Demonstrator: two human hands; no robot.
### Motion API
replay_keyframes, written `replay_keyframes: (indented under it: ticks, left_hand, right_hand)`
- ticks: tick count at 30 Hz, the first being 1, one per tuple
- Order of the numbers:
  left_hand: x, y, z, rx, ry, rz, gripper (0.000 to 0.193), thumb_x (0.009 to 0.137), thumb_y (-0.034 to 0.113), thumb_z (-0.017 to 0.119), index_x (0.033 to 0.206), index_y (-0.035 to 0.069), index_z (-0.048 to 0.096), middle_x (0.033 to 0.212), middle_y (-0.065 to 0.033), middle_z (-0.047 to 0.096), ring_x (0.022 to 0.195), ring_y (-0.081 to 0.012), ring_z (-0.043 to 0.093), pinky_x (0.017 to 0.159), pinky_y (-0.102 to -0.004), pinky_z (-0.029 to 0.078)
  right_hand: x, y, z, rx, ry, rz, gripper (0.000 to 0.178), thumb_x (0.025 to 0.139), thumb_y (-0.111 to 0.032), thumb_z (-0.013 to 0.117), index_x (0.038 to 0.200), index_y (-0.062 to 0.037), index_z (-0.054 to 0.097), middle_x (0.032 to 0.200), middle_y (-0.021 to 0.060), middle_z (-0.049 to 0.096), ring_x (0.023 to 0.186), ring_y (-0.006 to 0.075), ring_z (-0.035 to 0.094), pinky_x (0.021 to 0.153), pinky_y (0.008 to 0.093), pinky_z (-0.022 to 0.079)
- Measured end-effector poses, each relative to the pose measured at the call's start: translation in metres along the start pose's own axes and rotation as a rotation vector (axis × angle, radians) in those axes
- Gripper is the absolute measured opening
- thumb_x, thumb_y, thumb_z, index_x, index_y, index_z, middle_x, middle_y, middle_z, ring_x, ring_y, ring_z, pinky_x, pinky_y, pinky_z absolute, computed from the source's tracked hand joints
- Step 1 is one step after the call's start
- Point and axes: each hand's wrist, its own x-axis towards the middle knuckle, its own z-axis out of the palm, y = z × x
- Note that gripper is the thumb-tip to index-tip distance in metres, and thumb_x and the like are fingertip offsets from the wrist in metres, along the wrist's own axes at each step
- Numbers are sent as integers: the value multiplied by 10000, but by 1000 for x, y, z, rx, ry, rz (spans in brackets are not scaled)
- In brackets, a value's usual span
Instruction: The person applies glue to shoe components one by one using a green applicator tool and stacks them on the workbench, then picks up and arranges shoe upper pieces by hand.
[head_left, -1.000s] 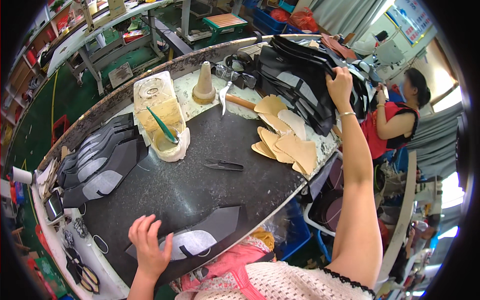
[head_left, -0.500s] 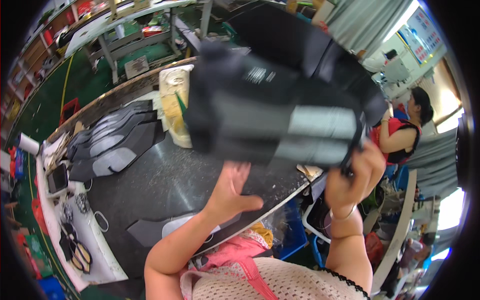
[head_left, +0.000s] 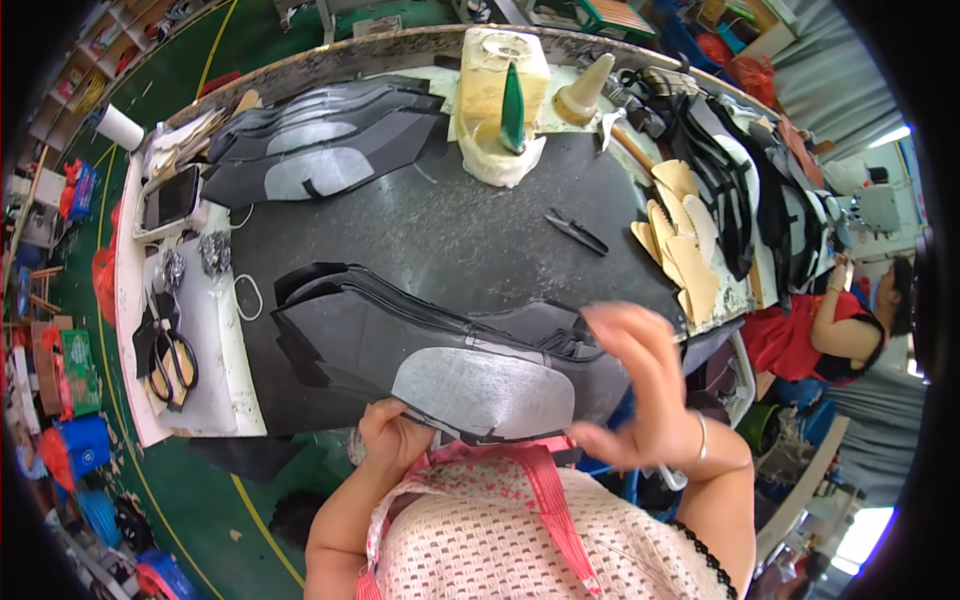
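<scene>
A stack of dark grey and black cut fabric pieces (head_left: 350, 330) lies at the table's near edge, its top piece bearing a light grey rounded patch (head_left: 485, 393). Fingers of my left hand (head_left: 393, 436) are closed on the near edge of that stack, just left of the patch. My right hand (head_left: 645, 395) is at the stack's right end, a little blurred, thumb and fingers spread apart with nothing between them. Whether its fingertips touch the fabric is unclear.
More layered dark pieces (head_left: 320, 135) lie at the far left. A glue container (head_left: 500, 80) with a green-handled tool (head_left: 512, 112) stands at the back. Black snips (head_left: 577, 232) lie mid-table, beige pieces (head_left: 680, 240) at right. Scissors (head_left: 168, 355) rest at left; a co-worker (head_left: 835, 325) sits at right.
The dark stack, held up in my right hand before, is down at the table's near edge. My right hand has let go; my left has closed on the near edge. The view has shifted.
</scene>
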Motion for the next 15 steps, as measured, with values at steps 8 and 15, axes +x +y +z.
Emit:
replay_keyframes:
  ticks: [8,15]
  left_hand:
    - [-24,13,-8,8,105,157,500,821,20,471,1311,-82,455,1334,-206,534,1265,-351,498,1101,-491,367]
    - [-26,8,15,1821,654,707,830,850,202,698,1439,24,142,1393,-281,322,1260,-357,373,1048,-498,292]
  right_hand:
    - [39,47,42,678,-854,286,668,845,-535,658,1107,76,591,958,228,645,879,326,633,794,378,492]
    - [55,61,78,543,-800,416,563,906,-504,598,989,51,560,816,255,640,757,377,643,691,417,493]
